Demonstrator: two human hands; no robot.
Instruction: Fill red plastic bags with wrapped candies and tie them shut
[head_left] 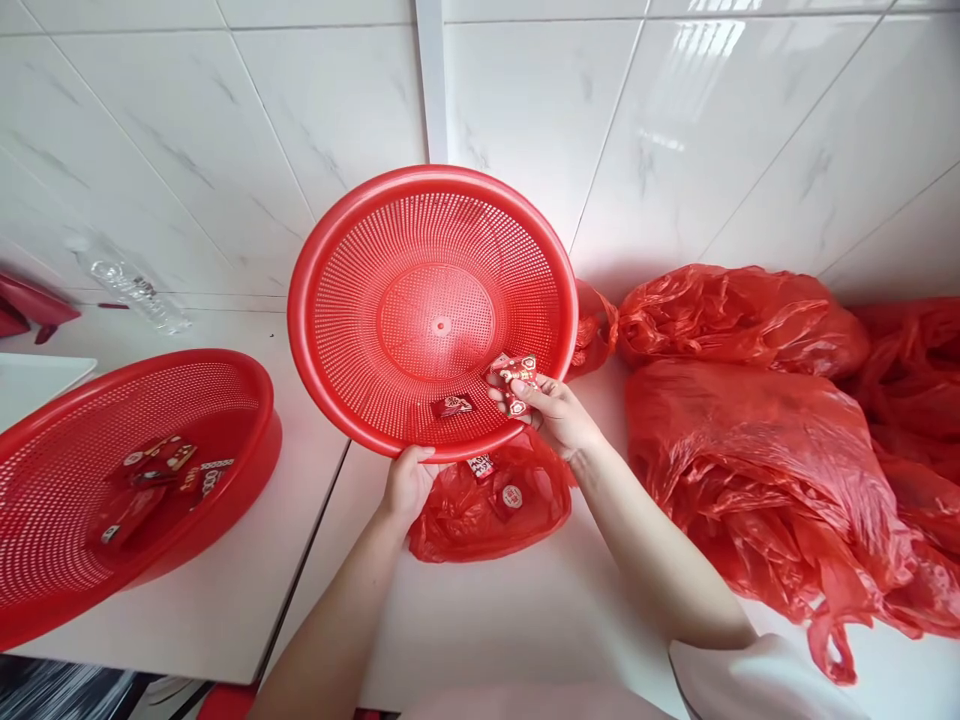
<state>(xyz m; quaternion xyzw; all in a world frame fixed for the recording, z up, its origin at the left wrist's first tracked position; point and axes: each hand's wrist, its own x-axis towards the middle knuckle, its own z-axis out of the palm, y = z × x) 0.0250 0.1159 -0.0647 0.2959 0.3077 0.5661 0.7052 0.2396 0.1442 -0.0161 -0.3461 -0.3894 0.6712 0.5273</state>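
My left hand (407, 484) grips the lower rim of a round red plastic sieve basket (352, 250), held tilted up toward me above the white table. My right hand (546, 408) reaches inside the basket near its lower right rim and pinches a few small red wrapped candies (513, 376). One more red candy (453, 406) lies loose on the basket's mesh just left of that hand. Below the basket sits a small red plastic bag (487, 505) with more candies showing inside it.
A second red sieve basket (247, 420) with several red packets stands on the table at the left. Large crumpled red plastic bags (757, 450) fill the right side. A clear plastic bottle (131, 285) lies by the tiled wall at back left.
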